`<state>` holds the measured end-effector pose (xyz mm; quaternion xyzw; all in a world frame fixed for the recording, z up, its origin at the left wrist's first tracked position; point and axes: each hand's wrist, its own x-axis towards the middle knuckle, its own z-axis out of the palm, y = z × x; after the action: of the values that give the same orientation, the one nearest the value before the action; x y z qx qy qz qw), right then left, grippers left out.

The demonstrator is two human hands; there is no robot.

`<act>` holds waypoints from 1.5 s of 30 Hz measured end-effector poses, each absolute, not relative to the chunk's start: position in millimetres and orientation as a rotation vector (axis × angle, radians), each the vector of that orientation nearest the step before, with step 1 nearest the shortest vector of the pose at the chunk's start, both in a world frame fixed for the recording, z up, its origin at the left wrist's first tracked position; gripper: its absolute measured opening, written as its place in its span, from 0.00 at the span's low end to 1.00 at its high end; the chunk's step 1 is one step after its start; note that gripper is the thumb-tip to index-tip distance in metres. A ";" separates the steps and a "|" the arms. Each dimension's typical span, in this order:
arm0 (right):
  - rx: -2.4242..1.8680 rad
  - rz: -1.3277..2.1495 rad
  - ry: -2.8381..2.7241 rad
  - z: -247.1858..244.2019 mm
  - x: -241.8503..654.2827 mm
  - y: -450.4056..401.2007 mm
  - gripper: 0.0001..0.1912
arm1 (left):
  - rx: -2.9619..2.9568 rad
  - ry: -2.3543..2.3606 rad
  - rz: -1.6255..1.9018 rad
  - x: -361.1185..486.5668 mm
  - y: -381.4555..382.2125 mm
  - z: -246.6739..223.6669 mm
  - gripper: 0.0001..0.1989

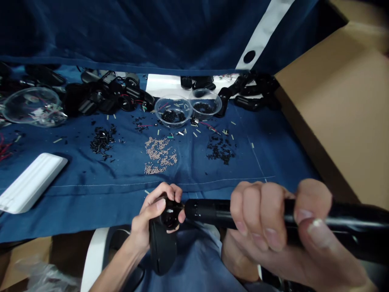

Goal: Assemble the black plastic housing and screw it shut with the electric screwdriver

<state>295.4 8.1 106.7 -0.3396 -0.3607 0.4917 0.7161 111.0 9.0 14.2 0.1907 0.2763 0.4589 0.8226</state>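
Note:
My left hand is wrapped round a black plastic part with a rounded head and a flat, wide lower body, held over my lap. My right hand grips a long black cylindrical electric screwdriver, lying nearly level. Its tip points left and meets the rounded head of the part; the exact contact point is too small to make out. Beyond my hands on the blue cloth lie a pile of copper-coloured screws, a pile of black screws and another dark pile.
Two clear bowls with small dark pieces stand at the back centre. Black housings are heaped behind. A larger clear bowl and a white power bank are at the left. A cardboard box borders the right side.

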 end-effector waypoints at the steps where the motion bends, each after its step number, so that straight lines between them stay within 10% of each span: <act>1: -0.749 1.081 -0.807 104.4 295.5 7.6 0.22 | 0.407 0.597 0.971 111.5 8.9 13.6 0.12; 22: -0.909 0.465 -0.559 35.1 338.9 49.0 0.09 | 0.626 0.968 0.893 124.3 8.3 4.7 0.07; 45: -0.818 0.835 -0.524 87.5 356.5 29.8 0.15 | 1.143 1.054 0.850 128.9 23.0 7.7 0.09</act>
<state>356.5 29.8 87.5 -0.3816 -0.2442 0.3897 0.8018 128.9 23.0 7.7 0.4995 0.4609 0.3717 0.6324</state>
